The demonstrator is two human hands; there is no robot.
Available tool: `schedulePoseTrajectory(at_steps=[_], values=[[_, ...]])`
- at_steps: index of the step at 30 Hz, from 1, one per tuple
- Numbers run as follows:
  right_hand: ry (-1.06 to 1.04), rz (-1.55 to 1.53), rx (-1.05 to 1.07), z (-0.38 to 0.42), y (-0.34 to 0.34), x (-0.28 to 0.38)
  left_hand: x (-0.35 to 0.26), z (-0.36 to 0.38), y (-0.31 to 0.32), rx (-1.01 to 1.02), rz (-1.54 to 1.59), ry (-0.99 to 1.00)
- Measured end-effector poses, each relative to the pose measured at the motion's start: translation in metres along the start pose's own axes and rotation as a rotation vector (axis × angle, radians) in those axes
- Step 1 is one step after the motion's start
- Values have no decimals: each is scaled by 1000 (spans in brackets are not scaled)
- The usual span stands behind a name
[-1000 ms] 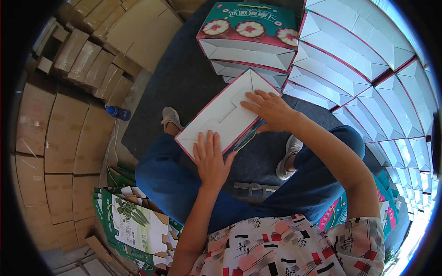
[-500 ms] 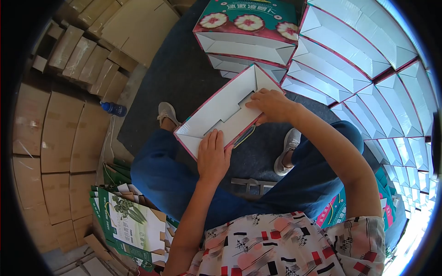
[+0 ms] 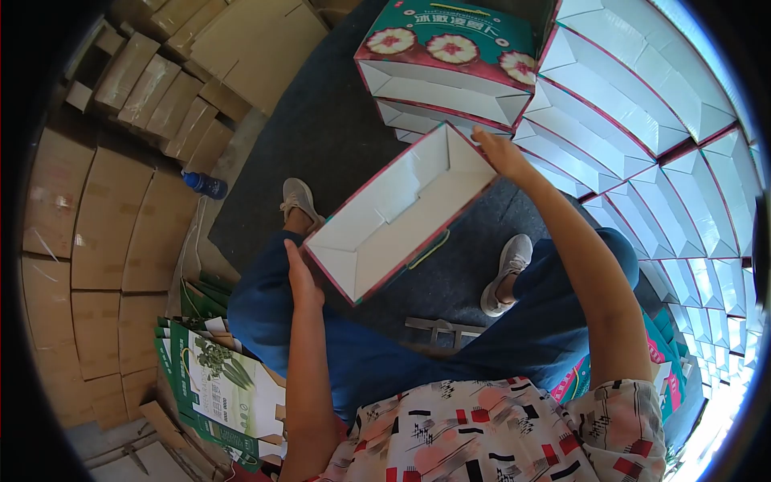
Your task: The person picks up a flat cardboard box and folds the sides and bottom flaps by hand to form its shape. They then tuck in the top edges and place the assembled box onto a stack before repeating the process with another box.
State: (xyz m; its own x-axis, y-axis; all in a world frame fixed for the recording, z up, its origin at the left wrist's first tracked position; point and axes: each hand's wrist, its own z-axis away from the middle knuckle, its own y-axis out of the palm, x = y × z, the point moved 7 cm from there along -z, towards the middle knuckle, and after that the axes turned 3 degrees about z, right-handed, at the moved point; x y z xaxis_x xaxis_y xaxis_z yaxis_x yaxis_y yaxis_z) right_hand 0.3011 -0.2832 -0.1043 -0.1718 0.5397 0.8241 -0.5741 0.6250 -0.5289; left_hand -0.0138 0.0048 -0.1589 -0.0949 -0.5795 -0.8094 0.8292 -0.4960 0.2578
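An open cardboard carton (image 3: 371, 249) with a white inside and a thin red rim is tilted between my two hands above the floor. A cord handle (image 3: 429, 250) hangs from its near long side. My left hand (image 3: 303, 277) presses against the carton's near left end, fingers stretched along it and partly hidden by the edge. Around the far right end, my right hand (image 3: 499, 153) grips the corner, with some fingertips out of sight behind the wall. Inside, the bottom flaps lie together, with a small notch at the seam.
Finished printed cartons (image 3: 450, 48) are piled ahead. A wall of white open-ended cartons (image 3: 618, 104) rises at the right. Brown boxes (image 3: 112, 217) are stacked at the left, near a blue bottle (image 3: 206, 185). Flat green printed cartons (image 3: 233, 386) lie by my left leg.
Both hands have left the bottom flaps inside the carton and moved out to its opposite ends. The flaps now lie flatter, and the wide slot between them has closed up.
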Motion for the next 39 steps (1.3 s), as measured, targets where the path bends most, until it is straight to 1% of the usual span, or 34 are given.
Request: schedulePoseTrajectory(at_steps=[2, 3, 4, 5, 6, 7, 9, 12, 15, 16, 19, 20, 22, 23, 25, 26, 27, 28, 29, 30, 32, 34, 39], values=[[337, -188, 130, 2, -6, -22, 17, -15, -18, 26, 118, -141], [394, -190, 205, 6, -1, -31, 30, -26, -29, 42, 178, -213], [452, -192, 277, 11, 8, -44, 63, -57, -58, 105, 108, -296], [508, -194, 350, 15, 17, -61, 99, -73, -71, 94, -51, -417], [515, -171, 255, 8, 21, -98, 122, -78, -79, 81, -208, -534], [505, -366, 366, 12, 35, -109, 111, -23, -27, 306, -101, -688], [542, -377, 514, 47, 40, -63, 129, -12, -14, 364, 77, -686], [523, -308, 643, 54, 40, -54, 126, -17, -18, 336, -24, -612], [395, -140, 498, 65, 27, -9, 90, -18, -21, 323, 40, -347], [310, -89, 455, 59, 26, -7, 70, -10, -20, 314, 30, -268], [-137, -167, 429, 70, 19, 61, 21, 14, -24, 307, 250, -85], [-233, -172, 373, 71, 13, 73, 10, 15, -34, 224, 286, -12], [-348, -288, 383, 78, 11, 94, -6, 16, -50, 61, 364, 130], [-408, -341, 391, 81, 9, 102, -12, 16, -48, 87, 396, 188], [-308, -319, 316, 78, 6, 94, -20, 17, -46, 131, 461, 304], [-257, -309, 278, 77, 6, 87, 1, -14, -75, 264, 210, 354], [-131, -334, 270, 76, 9, 75, 20, -23, -83, 274, 210, 356], [-4, -360, 257, 77, 13, 61, 35, -30, -84, 300, 166, 325], [125, -385, 241, 78, 17, 45, 42, -29, -75, 315, 111, 231], [115, -315, 157, 80, 18, 34, 50, -28, -67, 330, 69, 141], [168, -266, 186, 87, 26, 9, 55, -24, -49, 348, 14, 20], [239, -207, 242, 94, 33, -11, 58, -19, -37, 356, -25, -37], [370, -140, 247, 93, 43, -77, 60, -17, -9, 360, -103, -101]])
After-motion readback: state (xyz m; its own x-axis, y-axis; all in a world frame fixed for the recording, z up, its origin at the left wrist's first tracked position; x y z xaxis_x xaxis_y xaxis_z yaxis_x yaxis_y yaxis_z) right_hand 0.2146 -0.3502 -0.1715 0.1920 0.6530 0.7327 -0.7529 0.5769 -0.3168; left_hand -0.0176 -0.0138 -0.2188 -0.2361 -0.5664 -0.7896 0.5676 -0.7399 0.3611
